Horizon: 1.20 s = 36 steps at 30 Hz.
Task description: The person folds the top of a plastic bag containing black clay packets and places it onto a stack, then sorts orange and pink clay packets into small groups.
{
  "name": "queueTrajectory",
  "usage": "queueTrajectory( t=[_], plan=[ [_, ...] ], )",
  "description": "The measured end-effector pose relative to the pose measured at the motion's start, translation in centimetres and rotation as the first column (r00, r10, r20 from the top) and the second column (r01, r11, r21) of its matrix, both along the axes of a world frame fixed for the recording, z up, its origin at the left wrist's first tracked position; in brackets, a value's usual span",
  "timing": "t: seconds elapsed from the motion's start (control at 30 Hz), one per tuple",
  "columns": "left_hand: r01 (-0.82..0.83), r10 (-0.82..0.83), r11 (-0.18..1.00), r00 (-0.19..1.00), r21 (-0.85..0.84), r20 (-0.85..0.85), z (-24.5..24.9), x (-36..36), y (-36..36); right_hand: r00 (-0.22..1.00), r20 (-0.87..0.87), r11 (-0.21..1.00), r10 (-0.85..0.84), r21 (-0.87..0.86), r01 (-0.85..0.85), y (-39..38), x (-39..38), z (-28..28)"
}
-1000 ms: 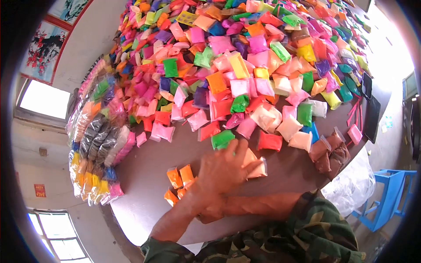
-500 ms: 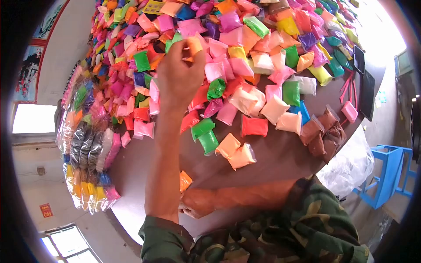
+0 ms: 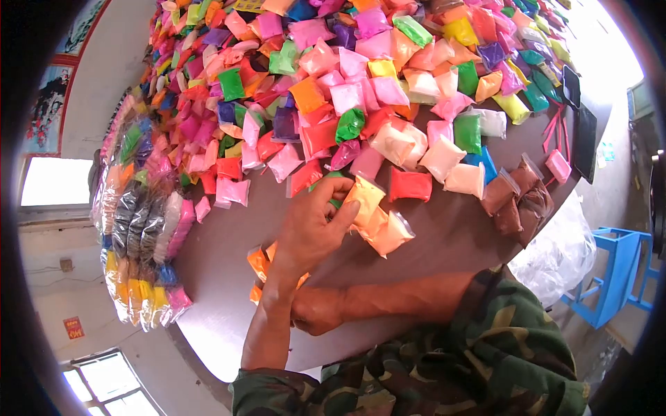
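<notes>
My left hand (image 3: 316,225) pinches the edge of a small, pale orange plastic packet (image 3: 365,197) over the table. That packet overlaps other pale orange packets (image 3: 390,237) lying just below it. Green packets are partly hidden behind my left fingers. Under my left forearm lies my right hand (image 3: 317,309), its fingers curled closed near the tabletop; what they hold, if anything, is hidden. Brighter orange packets (image 3: 259,265) rest beside it, partly covered by my left wrist. A red packet (image 3: 410,184) sits a little beyond my left hand.
A large heap of multicoloured packets (image 3: 347,97) covers the far side of the brown table (image 3: 215,270). Clear bags of packets (image 3: 139,236) hang along the left edge. Brown packets (image 3: 517,197), a black tray (image 3: 585,142), clear plastic (image 3: 558,249) and a blue stool (image 3: 610,270) are at right.
My left hand has come back from the heap toward me, bringing a pale orange packet to the pale orange ones. My right hand has shifted slightly; more bright orange packets show beside it.
</notes>
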<state>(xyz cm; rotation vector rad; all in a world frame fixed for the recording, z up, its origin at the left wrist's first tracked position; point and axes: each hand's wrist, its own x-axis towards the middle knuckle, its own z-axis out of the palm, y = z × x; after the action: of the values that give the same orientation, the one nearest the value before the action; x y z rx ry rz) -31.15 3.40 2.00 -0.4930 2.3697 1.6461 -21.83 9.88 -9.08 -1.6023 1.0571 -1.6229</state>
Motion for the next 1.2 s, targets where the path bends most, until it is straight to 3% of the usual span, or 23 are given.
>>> queueTrajectory(
  t=[0.07, 0.17, 0.27, 0.5, 0.6, 0.7, 0.8, 0.9, 0.97, 1.13, 1.2],
  plan=[
    [-0.017, 0.018, 1.0, 0.997, -0.013, 0.069, 0.4, 0.0, 0.2, 1.0, -0.005, 1.0, 0.03, 0.001, -0.03, -0.2, 0.0, -0.4],
    [0.032, -0.015, 0.981, 0.996, -0.191, 0.089, 1.0, 0.4, 1.3, 0.986, 0.163, 0.998, 0.042, -0.052, -0.034, 1.2, -2.1, 2.7],
    [0.057, -0.223, 0.866, 0.934, -0.497, -0.281, -1.2, 1.4, 0.8, 0.995, 0.095, 0.992, -0.024, -0.121, 0.035, 0.1, -1.1, 1.3],
    [-0.109, -0.069, 0.876, 0.936, -0.47, -0.346, -1.0, 2.4, 1.2, 0.992, 0.125, 0.998, 0.034, -0.049, -0.028, 1.0, -1.2, 1.4],
    [-0.134, -0.012, 0.874, 0.955, -0.467, -0.297, -0.7, 2.6, 0.8, 0.989, 0.142, 0.999, 0.034, -0.04, -0.029, 0.9, -0.5, 0.8],
    [-0.15, -0.022, 0.879, 0.936, -0.453, -0.352, -1.4, 2.9, 0.5, 1.0, 0.001, 0.999, 0.009, 0.031, -0.009, 0.5, -0.1, 0.3],
    [-0.192, -0.006, 0.867, 0.919, -0.459, -0.394, -2.0, 3.2, 0.2, 0.991, -0.097, 0.99, 0.097, 0.112, -0.086, 0.3, -0.1, -0.1],
    [-0.236, 0.008, 0.841, 0.905, -0.487, -0.425, -2.0, 3.3, 0.1, 0.993, -0.114, 0.999, 0.01, 0.051, -0.004, 0.0, 0.5, 0.0],
    [-0.181, -0.041, 0.836, 0.921, -0.519, -0.388, -2.3, 3.7, -0.2, 0.984, -0.116, 0.99, -0.134, -0.064, 0.127, 0.4, 0.1, 0.8],
    [-0.069, -0.214, 0.732, 0.921, -0.678, -0.325, -2.7, 4.5, -0.6, 0.964, -0.204, 0.971, 0.173, 0.201, -0.131, 0.8, -0.3, 0.9],
    [-0.039, -0.243, 0.687, 0.929, -0.725, -0.28, -2.4, 4.6, -0.3, 0.966, -0.212, 0.972, 0.151, 0.207, -0.106, 0.8, -0.4, 1.0]
  ],
)
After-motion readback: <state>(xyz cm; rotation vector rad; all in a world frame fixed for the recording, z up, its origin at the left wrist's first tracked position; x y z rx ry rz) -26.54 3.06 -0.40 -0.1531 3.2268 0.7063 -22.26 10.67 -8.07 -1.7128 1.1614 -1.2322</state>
